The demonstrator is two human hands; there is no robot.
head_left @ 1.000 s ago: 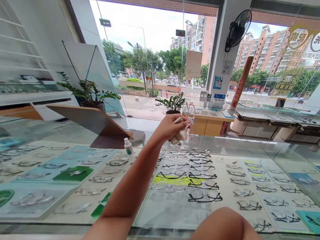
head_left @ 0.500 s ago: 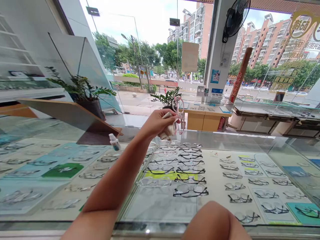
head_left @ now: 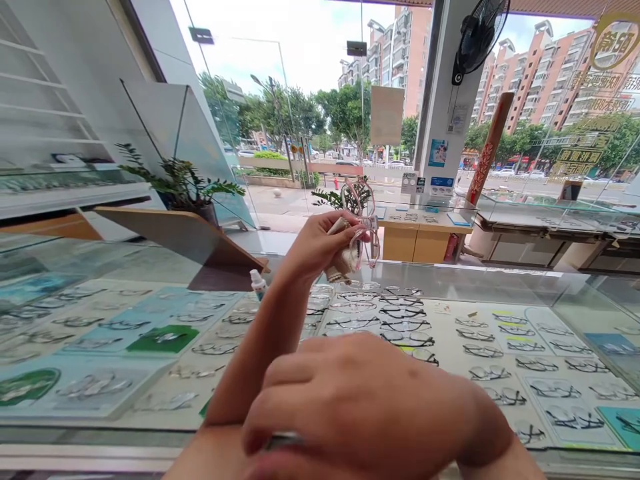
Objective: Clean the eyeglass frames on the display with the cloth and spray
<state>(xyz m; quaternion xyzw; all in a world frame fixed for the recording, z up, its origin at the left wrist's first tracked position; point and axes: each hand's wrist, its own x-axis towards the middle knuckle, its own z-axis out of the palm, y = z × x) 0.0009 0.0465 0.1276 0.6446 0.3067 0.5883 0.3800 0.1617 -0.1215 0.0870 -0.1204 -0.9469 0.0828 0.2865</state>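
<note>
I look across a glass-topped table with rows of spectacle frames laid out under the glass on pale, green and blue cards. To my left, white shelves climb the wall, and a potted plant stands behind a slanted wooden board. Ahead of me a tall window fills the wall and lets in bright daylight. A black fan is fixed high on a white pillar, and a red patterned roll leans near it. Beyond are a low wooden cabinet, more glass cases, trees and pink apartment blocks.
</note>
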